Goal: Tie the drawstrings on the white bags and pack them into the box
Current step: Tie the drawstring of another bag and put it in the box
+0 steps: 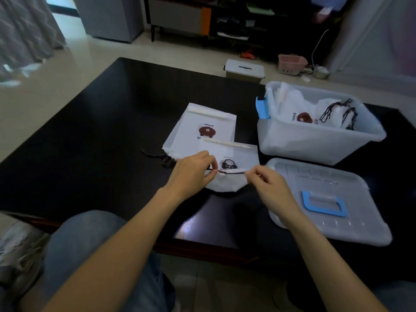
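Observation:
A white bag with a black cartoon print (231,154) lies on the black table (101,131) in front of me. Its dark drawstring (231,172) is stretched taut between my two hands. My left hand (193,172) pinches the string's left end, and my right hand (270,188) pinches its right end. Behind it, partly under it, lies a second white bag with a brown bear print (202,124), its dark drawstring (162,157) loose on the table to the left. The clear plastic box (315,140) at the right holds several white bags with tied black strings.
The box's lid (326,199) with a blue handle lies flat at my right, close to my right forearm. A smaller lidded bin (245,70) and a pink basket (291,64) stand on the floor beyond the table. My knees are below the table's near edge.

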Motion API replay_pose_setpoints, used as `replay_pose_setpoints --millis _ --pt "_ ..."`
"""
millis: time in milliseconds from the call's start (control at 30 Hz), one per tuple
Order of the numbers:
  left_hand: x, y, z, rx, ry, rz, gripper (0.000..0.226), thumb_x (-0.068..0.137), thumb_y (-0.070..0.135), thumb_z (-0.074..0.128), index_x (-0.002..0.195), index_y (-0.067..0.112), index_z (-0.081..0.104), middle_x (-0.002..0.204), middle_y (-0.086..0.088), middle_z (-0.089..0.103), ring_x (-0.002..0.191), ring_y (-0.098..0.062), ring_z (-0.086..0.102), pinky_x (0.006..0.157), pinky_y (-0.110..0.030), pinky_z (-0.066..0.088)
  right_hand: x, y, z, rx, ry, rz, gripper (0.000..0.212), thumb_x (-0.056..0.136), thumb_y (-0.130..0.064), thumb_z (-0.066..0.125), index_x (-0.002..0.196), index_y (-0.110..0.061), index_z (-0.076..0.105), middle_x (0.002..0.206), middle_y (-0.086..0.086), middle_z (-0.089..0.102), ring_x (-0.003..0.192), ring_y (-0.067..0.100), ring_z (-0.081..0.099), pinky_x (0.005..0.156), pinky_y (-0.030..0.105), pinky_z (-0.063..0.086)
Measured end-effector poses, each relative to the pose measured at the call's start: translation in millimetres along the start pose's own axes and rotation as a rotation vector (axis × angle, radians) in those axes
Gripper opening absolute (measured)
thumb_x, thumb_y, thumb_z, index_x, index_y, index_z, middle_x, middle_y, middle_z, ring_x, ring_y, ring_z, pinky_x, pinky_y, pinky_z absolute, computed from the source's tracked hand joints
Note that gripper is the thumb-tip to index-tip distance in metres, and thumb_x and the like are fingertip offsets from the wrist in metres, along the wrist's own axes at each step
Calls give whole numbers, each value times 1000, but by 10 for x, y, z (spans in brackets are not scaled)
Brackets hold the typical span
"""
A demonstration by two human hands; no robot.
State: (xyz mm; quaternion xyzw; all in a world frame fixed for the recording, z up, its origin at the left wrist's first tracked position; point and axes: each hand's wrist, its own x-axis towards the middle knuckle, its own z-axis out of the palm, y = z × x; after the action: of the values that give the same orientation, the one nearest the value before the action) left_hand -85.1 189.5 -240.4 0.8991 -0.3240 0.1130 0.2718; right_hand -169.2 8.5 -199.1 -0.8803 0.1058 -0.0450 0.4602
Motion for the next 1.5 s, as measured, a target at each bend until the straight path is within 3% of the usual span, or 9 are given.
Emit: replay_pose_setpoints --millis 100,233,367,500,700,1033,1233,1333,1500 --pt "26 30 43 -27 20 27 6 84 24 64 85 18 62 77 4 54 65 -18 55 57 -35 49 60 -157 8 233 -7 -120 20 96 -17 50 80 -13 62 94 -9 57 68 -2 50 62 12 40" --pt "40 89 45 -353 37 -123 3 82 17 69 82 18 66 68 9 48 62 -6 47 63 -20 41 206 -276 121 535 -126 -47 23 100 -15 40 95 -5 60 86 -9 67 50 9 41 44 19 32" --pt "80 100 -127 -810 71 -408 4 86 13 65 85 12 69 84 -5 68 76 -6 58 74 -17 46 349 -207 234 368 -57 -66 22 101 -20 42 91 -15 61 65 -4 56 46 1 40 45 12 30" --pt "108 15 -437 -828 112 -441 9 90 9 59 91 9 67 77 -1 64 69 0 57 70 -11 45 445 -58 287 171 -6 -107 24 101 -16 40 99 -19 63 66 -6 54 56 -5 48 59 11 35" --pt "-22 -77 -512 -594 -522 -670 41 96 43 45 95 6 61 58 0 49 48 -15 42 45 -21 37 473 39 237 53 -69 -100 20 98 -12 40 98 -27 54 71 -1 61 56 -1 46 61 22 35" --pt "39 87 -564 -962 -379 -312 20 93 3 51 107 2 65 70 3 64 66 2 59 66 -10 47 469 14 235 -180 -209 -159 14 97 -15 44 100 -26 38 67 -3 58 57 12 50 65 37 47" --pt "-40 71 -422 -747 -536 -160 26 90 13 61 116 13 60 83 -8 70 76 -12 66 77 -31 55 467 -74 285 -15 -175 -60 5 95 -13 52 98 -11 48 70 -1 68 54 8 60 62 21 49" --pt "-37 67 -371 -671 -503 -135 36 94 11 54 121 34 53 88 3 69 74 -13 69 73 -25 54 436 -80 323 63 -127 -50 11 93 -7 54 85 -11 60 67 -1 65 48 0 52 51 8 38" --pt "-15 43 -380 -499 -426 -103 43 94 17 54 125 45 40 88 11 69 64 -7 68 81 -24 53 336 -115 319 332 -251 -6 16 95 -5 49 90 -8 64 63 -9 62 53 2 46 50 15 35"
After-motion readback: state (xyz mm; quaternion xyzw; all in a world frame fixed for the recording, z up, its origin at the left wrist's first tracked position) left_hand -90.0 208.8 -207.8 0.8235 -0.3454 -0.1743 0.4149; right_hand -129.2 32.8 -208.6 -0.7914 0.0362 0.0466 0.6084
